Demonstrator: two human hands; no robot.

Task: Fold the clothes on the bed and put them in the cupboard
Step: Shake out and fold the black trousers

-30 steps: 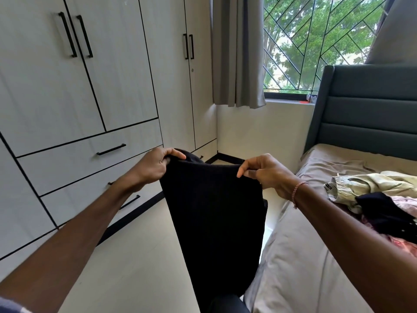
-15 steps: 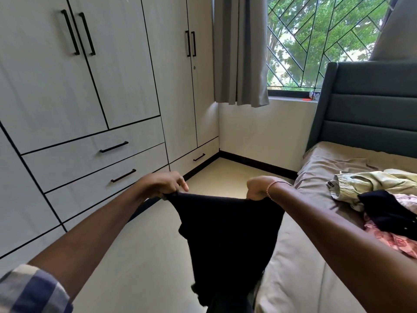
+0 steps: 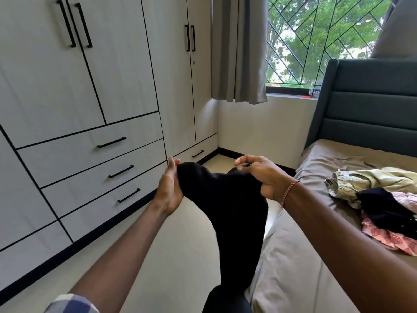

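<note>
Fingers (image 3: 246, 158) of the right hand (image 3: 262, 176) curl over and pinch the top edge of a black fabric garment (image 3: 228, 206), while the left hand (image 3: 168, 188) clamps the opposite top corner between its thumb and its nearly straight fingers (image 3: 173, 164). The upper hem sags between the two grips, and the cloth hangs below them in a narrowing drop (its bottom end runs out of sight at the lower edge of the view). It is held in the air above the pale smooth floor (image 3: 180, 263), its right side hanging just beside the near edge of the bed with the taupe sheet (image 3: 293, 263). To the right of the right fingers, well apart on the sheet, lies a loose heap: a crumpled olive-green garment (image 3: 374, 179), a dark navy cloth (image 3: 383, 210) and a pink patterned piece (image 3: 390, 237), overlapping one another. Left of the left fingers stands the pale grey wooden cupboard (image 3: 90, 86) with black bar handles, doors and drawers shut, with a strip of open floor between it and the bed. Beyond both hands, bare floor runs to the far wall.
</note>
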